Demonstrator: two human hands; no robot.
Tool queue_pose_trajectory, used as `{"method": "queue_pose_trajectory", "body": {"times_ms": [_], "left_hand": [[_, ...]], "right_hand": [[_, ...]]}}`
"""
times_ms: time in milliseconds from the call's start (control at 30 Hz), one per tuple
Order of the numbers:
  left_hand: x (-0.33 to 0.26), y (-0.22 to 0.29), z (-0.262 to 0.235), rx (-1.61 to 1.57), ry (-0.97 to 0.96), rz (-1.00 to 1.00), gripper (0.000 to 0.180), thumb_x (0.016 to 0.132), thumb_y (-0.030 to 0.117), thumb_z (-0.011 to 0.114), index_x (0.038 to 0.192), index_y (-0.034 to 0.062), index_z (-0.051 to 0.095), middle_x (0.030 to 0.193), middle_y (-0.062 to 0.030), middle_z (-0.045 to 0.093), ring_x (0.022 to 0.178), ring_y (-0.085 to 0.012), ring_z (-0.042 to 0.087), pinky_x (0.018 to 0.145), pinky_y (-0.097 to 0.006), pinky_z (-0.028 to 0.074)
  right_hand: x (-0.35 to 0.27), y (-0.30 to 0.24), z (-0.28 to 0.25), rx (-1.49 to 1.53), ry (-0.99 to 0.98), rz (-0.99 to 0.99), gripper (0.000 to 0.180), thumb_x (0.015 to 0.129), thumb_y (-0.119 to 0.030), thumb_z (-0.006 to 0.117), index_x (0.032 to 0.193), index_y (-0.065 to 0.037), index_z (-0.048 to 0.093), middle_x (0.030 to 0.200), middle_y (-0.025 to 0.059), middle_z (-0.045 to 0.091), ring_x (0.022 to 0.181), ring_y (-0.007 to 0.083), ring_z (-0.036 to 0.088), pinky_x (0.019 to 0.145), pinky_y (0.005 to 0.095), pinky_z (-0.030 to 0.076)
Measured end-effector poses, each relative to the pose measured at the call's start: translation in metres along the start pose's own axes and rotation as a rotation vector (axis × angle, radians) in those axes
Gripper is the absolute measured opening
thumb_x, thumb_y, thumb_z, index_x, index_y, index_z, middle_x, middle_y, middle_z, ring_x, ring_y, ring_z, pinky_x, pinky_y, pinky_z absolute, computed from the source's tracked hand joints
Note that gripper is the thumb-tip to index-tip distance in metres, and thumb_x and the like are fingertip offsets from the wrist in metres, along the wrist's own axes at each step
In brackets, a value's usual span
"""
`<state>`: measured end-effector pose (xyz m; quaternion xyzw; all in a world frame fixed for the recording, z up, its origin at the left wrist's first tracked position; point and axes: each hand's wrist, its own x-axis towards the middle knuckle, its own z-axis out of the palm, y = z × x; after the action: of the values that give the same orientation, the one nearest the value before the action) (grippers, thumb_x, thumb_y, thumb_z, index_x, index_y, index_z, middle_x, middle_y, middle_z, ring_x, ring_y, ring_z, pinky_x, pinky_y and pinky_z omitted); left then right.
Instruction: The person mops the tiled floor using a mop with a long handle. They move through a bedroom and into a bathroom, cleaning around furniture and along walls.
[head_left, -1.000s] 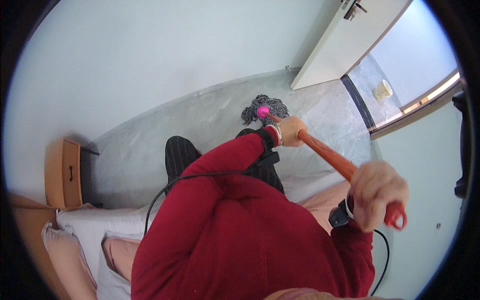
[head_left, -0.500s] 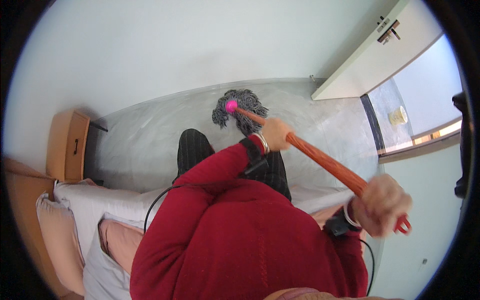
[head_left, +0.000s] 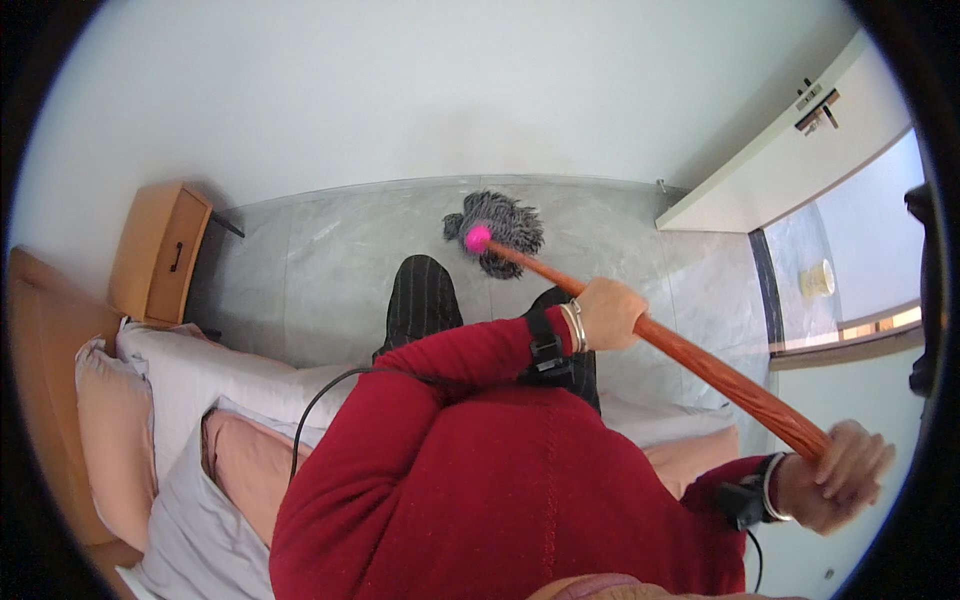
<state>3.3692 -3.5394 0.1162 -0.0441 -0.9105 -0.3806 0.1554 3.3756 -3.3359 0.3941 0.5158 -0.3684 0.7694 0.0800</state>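
Note:
A mop with a reddish-brown handle point(head_left: 715, 372) slants across the view from lower right to upper left. Its grey string head point(head_left: 512, 225) lies spread on the floor close to the wall, joined to the handle by a pink round socket point(head_left: 478, 238). My left hand point(head_left: 612, 313) is wrapped round the handle's middle part. Farther right, my right hand point(head_left: 838, 478) closes over the upper end of the handle and hides its tip. Dark straps and light bracelets circle both wrists.
A wooden nightstand point(head_left: 160, 255) stands at the left by the wall. Behind me is a bed with pale grey bedding point(head_left: 215, 372) and pink pillows point(head_left: 115, 430). On the right, a white door point(head_left: 790, 150) stands ajar, with a pale bucket-like container point(head_left: 817, 280) beyond its threshold.
Both hands have moved right and nearer to me with the handle. The mop head has shifted slightly right and down in the view, which has itself moved a little.

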Motion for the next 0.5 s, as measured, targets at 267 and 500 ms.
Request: {"method": "queue_pose_trajectory", "body": {"times_ms": [267,500], "left_hand": [[-0.018,-0.124,-0.024,0.068,0.115,-0.026,0.013,0.063,0.018,0.064,0.073,0.009,0.064,0.069,-0.0139,0.063,0.066,-0.0362,0.061,0.062,-0.046,0.048],[0.001,-0.082,-0.029,0.088,0.169,-0.073,0.013,0.066,0.018,0.063,0.07,0.0059,0.06,0.068,-0.0169,0.062,0.067,-0.0391,0.06,0.064,-0.048,0.048]], "right_hand": [[-0.072,0.106,0.016,-0.038,0.044,0.1,0.022,0.093,-0.009,0.05,0.075,-0.01,0.037,0.056,-0.0003,0.037,0.042,0.0081,0.032,0.036,0.0233,0.03],[-0.003,0.089,-0.016,0.098,-0.18,0.092,0.022,0.094,-0.015,0.051,0.077,-0.012,0.038,0.059,-0.003,0.036,0.042,0.0052,0.031,0.036,0.0214,0.032]]}}
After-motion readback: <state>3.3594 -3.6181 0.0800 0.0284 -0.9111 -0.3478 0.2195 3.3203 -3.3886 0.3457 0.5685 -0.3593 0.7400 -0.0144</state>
